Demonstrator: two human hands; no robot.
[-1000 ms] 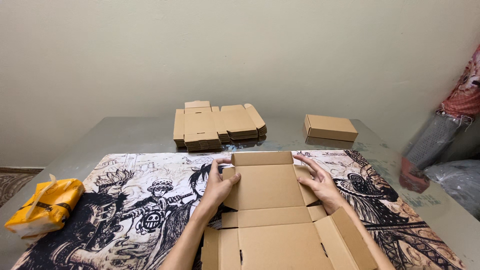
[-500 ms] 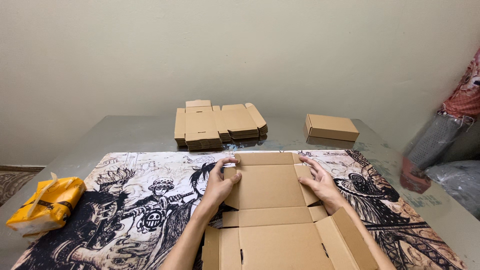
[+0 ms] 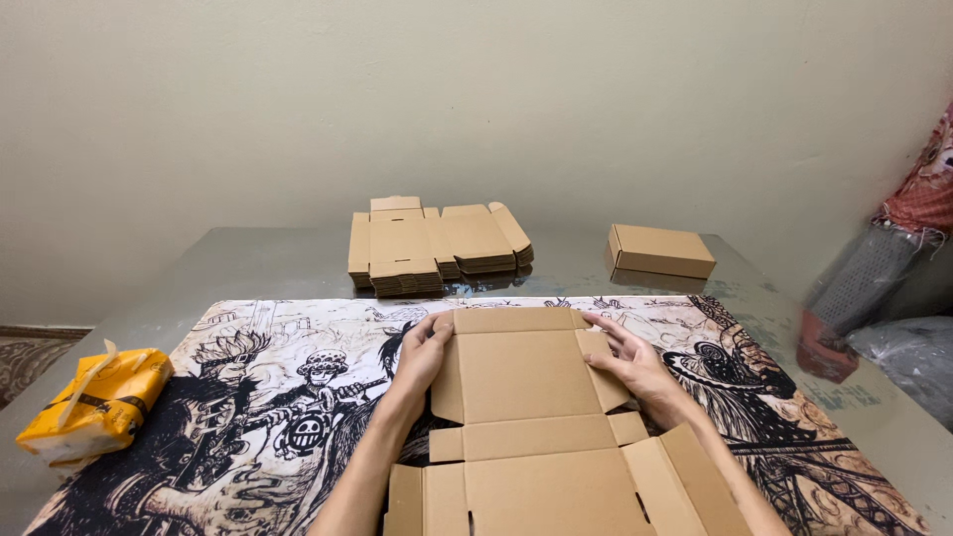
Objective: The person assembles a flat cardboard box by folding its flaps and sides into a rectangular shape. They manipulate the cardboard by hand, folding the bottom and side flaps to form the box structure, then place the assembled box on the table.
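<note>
Nearest, flat box blank [image 3: 526, 437] on printed mat [image 3: 248, 417], reaching off the bottom of the picture. Left hand [image 3: 425, 353] pinching left side flap, fingers closed on its edge; right hand [image 3: 635, 365] open, fingers spread flat on right flap. Probably light, stiff along panels, bending readily at scored creases; best gripped by flap edges near the folds. Left, yellow packet [image 3: 97, 405]. Farther back, stack of blanks [image 3: 437, 243], then finished box [image 3: 660, 250] on grey table [image 3: 248, 263].
</note>
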